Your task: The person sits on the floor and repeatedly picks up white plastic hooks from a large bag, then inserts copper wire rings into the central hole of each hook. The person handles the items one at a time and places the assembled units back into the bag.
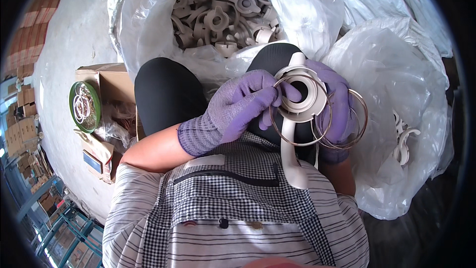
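Both of my hands wear purple knit gloves and meet above my right thigh. A white plastic collar with a long curved handle [291, 156] is gripped at its right side by my right hand [337, 97]. Thumb and fingers of my left hand [240, 104] pinch a thin metal ring [299, 145], which lies across the round face of the collar. Several more metal rings [366, 121] hang about my right hand, beside the collar. The collar's handle points down toward my apron.
An open plastic-lined sack [153, 15] ahead holds many similar white collars [216, 22]. At right, another clear bag [382, 178] contains a few white handled parts [404, 141]. A green round tray [94, 124] with metal rings sits by a cardboard box [116, 79] at left.
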{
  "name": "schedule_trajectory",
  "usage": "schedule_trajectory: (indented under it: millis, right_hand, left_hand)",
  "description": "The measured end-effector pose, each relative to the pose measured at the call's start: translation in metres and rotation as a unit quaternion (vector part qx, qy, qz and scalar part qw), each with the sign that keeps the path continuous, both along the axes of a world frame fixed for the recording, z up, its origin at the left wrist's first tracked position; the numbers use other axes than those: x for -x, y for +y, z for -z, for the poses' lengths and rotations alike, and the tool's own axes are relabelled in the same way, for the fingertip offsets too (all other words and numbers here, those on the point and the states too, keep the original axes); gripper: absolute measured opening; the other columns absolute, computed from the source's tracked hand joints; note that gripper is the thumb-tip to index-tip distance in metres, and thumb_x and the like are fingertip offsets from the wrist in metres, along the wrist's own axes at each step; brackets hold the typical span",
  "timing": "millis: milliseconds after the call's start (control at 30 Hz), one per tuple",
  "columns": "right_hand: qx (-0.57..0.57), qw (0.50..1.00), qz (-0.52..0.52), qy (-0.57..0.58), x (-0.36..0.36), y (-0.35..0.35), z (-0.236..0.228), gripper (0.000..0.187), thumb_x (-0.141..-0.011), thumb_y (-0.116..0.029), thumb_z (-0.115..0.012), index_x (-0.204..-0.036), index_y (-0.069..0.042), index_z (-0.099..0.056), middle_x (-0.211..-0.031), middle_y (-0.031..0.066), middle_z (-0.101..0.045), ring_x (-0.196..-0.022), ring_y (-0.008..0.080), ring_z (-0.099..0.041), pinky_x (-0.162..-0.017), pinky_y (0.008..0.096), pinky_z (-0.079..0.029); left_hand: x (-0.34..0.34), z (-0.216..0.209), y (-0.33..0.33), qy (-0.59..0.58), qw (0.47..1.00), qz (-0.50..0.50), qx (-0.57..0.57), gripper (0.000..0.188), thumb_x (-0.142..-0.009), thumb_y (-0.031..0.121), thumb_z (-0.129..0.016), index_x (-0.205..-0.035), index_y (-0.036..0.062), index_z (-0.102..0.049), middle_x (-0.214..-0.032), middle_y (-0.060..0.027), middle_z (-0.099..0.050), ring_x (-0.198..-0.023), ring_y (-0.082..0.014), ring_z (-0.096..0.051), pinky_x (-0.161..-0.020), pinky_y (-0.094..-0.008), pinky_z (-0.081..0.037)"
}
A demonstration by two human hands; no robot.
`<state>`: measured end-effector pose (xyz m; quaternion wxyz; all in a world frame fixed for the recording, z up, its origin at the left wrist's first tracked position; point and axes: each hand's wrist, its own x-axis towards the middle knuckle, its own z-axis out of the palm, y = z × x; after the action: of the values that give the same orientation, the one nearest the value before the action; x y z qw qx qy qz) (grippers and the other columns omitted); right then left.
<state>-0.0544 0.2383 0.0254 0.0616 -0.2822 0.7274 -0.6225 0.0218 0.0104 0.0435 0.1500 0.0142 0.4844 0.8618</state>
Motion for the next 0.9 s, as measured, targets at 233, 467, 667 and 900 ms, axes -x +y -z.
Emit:
schedule_trajectory:
  millis: [233,467,667,900]
  right_hand:
    - [0.041,0.999,0.026,-0.012,-0.003,0.002,0.005,0.039,-0.103,-0.018,-0.058,-0.13,0.009,-0.051,-0.129,0.0258,-0.063,-0.114,0.0333,-0.066,-0.101,0.0445,-0.053]
    - [0.226,0.934,0.129,-0.244,-0.012,0.019,-0.025,0.034,-0.108,-0.026,-0.043,-0.119,0.001,-0.06,-0.13,0.0128,-0.059,-0.119,0.026,-0.058,-0.108,0.0427,-0.044]
    - [0.544,0.778,-0.14,-0.282,-0.004,0.041,-0.065,0.016,-0.104,-0.02,-0.046,-0.106,-0.019,-0.062,-0.095,-0.001,-0.053,-0.076,0.0136,-0.052,-0.071,0.0319,-0.05]
    - [0.436,0.83,-0.136,-0.319,-0.001,0.054,-0.06,0.023,-0.105,-0.013,-0.037,-0.106,-0.009,-0.06,-0.075,0.0019,-0.045,-0.052,0.0114,-0.037,-0.042,0.0263,-0.032]
  left_hand:
    - [0.003,0.004,0.003,-0.009,0.998,-0.018,-0.053,0.022,-0.107,0.019,-0.047,-0.099,0.0014,-0.058,-0.077,-0.005,-0.063,-0.064,-0.01,-0.058,-0.066,-0.0234,-0.048]
    - [0.007,0.003,-0.002,0.035,0.996,-0.009,-0.085,0.021,-0.107,0.017,-0.045,-0.1,0.0015,-0.056,-0.095,-0.014,-0.068,-0.065,-0.0111,-0.057,-0.072,-0.0249,-0.05]
    - [0.005,-0.002,-0.002,0.046,0.996,-0.014,-0.081,0.022,-0.108,0.018,-0.042,-0.101,0.0026,-0.056,-0.107,-0.0196,-0.068,-0.067,-0.0098,-0.056,-0.087,-0.03,-0.051]
    - [0.005,-0.012,-0.002,0.056,0.995,-0.014,-0.079,0.023,-0.109,0.018,-0.04,-0.1,0.0024,-0.055,-0.107,-0.0192,-0.068,-0.069,-0.0096,-0.056,-0.089,-0.0314,-0.051]
